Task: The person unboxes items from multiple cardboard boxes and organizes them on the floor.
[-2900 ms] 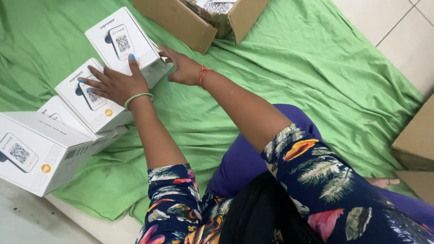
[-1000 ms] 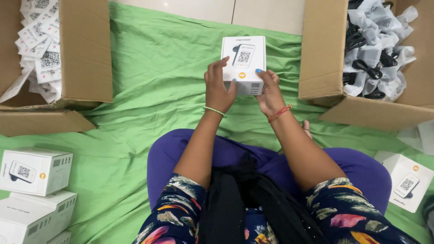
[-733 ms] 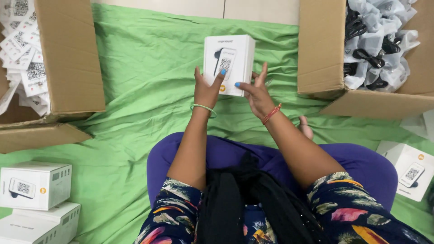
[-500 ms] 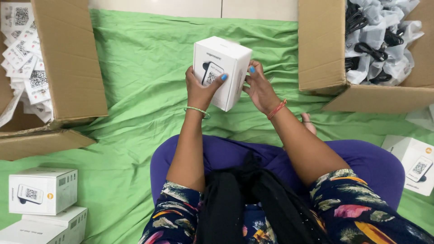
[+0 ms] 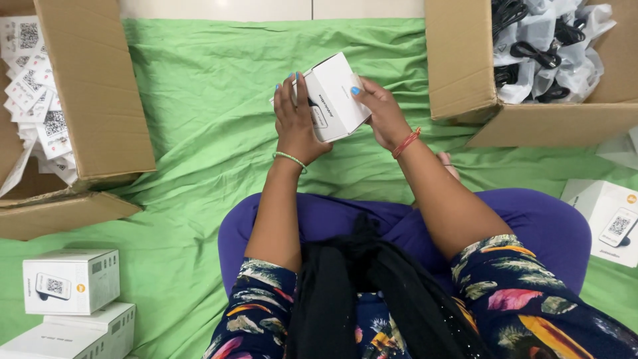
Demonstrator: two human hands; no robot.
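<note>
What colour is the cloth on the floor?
Green. The cloth is bright green and wrinkled, seen in the head view.

One view only, from a camera worn on the head, looking steeply down over the person's own lap and forearms. It faces forward across the green cloth [image 5: 199, 133] towards pale floor tiles [image 5: 266, 8] along the top edge. It sits close: cardboard cartons are cropped at the upper left [image 5: 93, 93] and upper right [image 5: 465, 66].
</note>
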